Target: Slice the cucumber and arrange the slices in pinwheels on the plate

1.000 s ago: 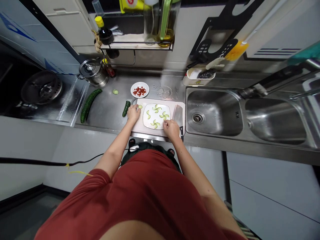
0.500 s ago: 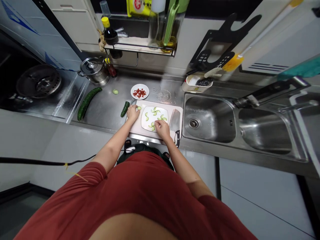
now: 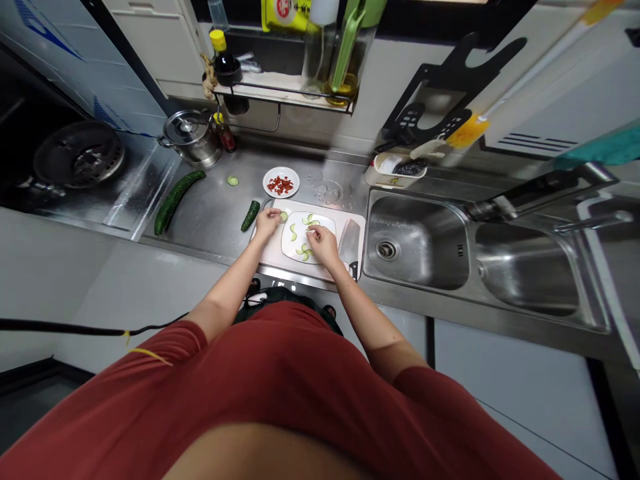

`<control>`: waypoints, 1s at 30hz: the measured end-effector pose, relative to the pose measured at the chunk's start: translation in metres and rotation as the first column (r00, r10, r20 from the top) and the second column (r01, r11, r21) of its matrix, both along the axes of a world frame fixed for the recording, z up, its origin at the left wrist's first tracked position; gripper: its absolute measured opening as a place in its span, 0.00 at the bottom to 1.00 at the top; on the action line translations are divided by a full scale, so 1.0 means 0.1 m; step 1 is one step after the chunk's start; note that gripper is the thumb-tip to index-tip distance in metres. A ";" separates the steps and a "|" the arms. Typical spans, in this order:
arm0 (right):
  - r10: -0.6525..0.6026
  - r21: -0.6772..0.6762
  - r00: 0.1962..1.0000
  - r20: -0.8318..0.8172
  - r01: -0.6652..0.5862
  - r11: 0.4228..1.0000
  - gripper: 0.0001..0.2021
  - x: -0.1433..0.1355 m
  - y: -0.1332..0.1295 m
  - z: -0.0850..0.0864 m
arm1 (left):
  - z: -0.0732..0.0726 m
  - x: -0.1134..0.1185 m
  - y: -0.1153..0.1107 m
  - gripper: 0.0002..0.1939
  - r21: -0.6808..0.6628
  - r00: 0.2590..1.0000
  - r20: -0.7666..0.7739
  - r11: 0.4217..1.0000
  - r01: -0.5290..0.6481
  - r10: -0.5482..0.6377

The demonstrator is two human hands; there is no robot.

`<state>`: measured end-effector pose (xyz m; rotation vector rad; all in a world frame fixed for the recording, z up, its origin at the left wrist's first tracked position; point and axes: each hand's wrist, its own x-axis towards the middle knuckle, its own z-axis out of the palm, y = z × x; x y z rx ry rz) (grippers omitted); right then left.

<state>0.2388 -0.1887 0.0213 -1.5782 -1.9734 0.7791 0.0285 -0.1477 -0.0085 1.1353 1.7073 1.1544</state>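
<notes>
My left hand point(image 3: 269, 223) is over the left part of the pink cutting board point(image 3: 273, 254), its fingers pinched on a pale green cucumber slice point(image 3: 283, 216). My right hand point(image 3: 323, 245) hovers over the white square plate point(image 3: 291, 249), thumb and fingers together; whatever is between them is too small to make out. Thin cucumber slices lie on the plate in curved groups, one group point(image 3: 304, 252) near its front edge. The group at the right is mostly hidden by my right hand. A cleaver point(image 3: 349, 241) rests on the board's right side, its dark handle toward me.
A cut cucumber piece point(image 3: 251, 216), a whole cucumber point(image 3: 175, 201) and a cucumber end point(image 3: 233, 181) lie to the left. Behind the board sits a round plate point(image 3: 281, 171) of chopped red pieces. A lidded pot point(image 3: 193, 139) stands back left; a double sink point(image 3: 420, 240) is right.
My left hand has shifted slightly right and up, the cucumber slice moving with it. My right hand has lifted away from the front slice group, toward the back of the plate.
</notes>
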 end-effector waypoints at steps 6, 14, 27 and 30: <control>0.014 0.025 0.991 -0.132 -0.011 1.000 0.20 -0.16 0.09 0.12 | 0.28 0.14 -0.19 0.16 0.021 0.941 0.263 0.976 0.215 -0.213; 0.064 -0.070 0.945 -0.321 -0.091 0.993 0.12 -0.14 0.20 0.18 | 0.47 0.21 -0.40 0.19 0.065 0.880 0.306 0.930 0.362 -0.364; -0.023 -0.085 0.782 -0.623 -0.038 0.996 0.12 -0.18 0.09 0.32 | 0.69 0.27 -0.51 0.18 -0.125 0.862 0.495 0.973 0.192 -0.107; -0.049 -0.070 0.764 -0.643 0.006 0.998 0.13 -0.17 0.05 0.42 | 0.73 0.29 -0.55 0.19 -0.261 0.749 0.659 0.914 0.311 -0.067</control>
